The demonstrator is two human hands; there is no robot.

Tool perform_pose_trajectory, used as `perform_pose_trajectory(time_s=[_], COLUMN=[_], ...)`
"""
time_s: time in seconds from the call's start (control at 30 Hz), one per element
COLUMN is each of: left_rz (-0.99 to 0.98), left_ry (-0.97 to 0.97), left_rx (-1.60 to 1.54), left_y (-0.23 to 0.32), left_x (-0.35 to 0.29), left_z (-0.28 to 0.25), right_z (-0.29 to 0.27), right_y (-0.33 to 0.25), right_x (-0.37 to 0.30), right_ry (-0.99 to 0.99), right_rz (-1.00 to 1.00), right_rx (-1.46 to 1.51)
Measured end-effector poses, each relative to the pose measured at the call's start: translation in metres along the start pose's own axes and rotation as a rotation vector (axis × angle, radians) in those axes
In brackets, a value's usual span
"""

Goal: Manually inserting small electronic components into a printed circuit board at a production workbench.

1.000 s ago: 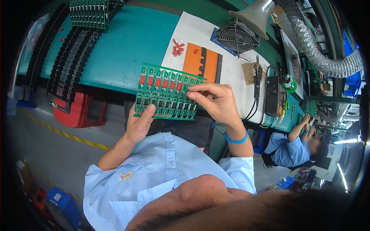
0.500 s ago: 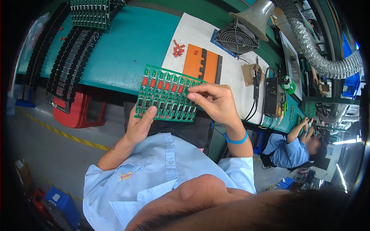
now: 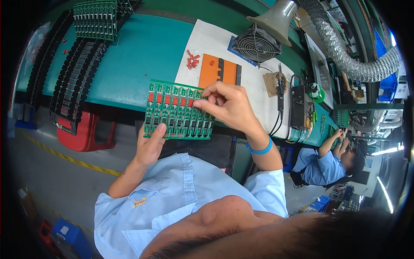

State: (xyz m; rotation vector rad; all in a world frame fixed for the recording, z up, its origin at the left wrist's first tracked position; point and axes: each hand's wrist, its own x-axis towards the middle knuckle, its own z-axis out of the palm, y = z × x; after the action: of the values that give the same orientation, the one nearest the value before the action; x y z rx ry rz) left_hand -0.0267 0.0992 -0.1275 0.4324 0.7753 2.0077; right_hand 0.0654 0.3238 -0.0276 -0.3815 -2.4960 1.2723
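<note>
A green circuit board panel (image 3: 177, 120), divided into several narrow strips, is held tilted above my lap at the bench edge. Across its upper part runs a row of red box-shaped components (image 3: 175, 101). My left hand (image 3: 149, 146) grips the panel's lower left edge, thumb on top and fingers underneath. Over the upper right part, my right hand (image 3: 229, 104) has thumb and forefinger closed together beside the rightmost visible red component. Whatever lies between those fingertips is hidden. Beyond the panel, loose red components (image 3: 192, 61) are piled on a white sheet (image 3: 192, 41).
An orange block (image 3: 208, 74) with a black notched strip lies behind the panel. Farther right are a fan (image 3: 258, 46), a soldering iron (image 3: 281, 86) and a black box (image 3: 300, 108). Black racks (image 3: 77, 73) stand left, above a red stool (image 3: 79, 134). A co-worker (image 3: 319, 165) sits at right.
My right hand has moved left and slightly down over the panel, toward the red row. The panel has shifted slightly left and down in view, still in my left hand.
</note>
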Motion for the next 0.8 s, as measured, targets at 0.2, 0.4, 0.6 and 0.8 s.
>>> perform_pose_trajectory(time_s=[0.2,0.4,0.6,0.8], left_rz=[0.024,0.032,0.07,0.063], left_ry=[0.014,0.006,0.024,0.008], left_rx=[-0.02,-0.041,0.016,0.02], left_y=[0.003,0.001,0.003,-0.002], left_x=[-0.005,-0.006,0.0,0.003], left_z=[-0.008,-0.009,-0.014,-0.01], right_z=[-0.032,-0.02,-0.03,-0.029], right_y=[0.076,0.093,0.061,0.044], right_x=[0.042,0.06,0.043,0.01], right_ry=[0.272,0.2,0.202,0.156], right_rz=[-0.226,-0.225,0.083,0.09], right_rx=[-0.552,-0.488,0.105,0.215])
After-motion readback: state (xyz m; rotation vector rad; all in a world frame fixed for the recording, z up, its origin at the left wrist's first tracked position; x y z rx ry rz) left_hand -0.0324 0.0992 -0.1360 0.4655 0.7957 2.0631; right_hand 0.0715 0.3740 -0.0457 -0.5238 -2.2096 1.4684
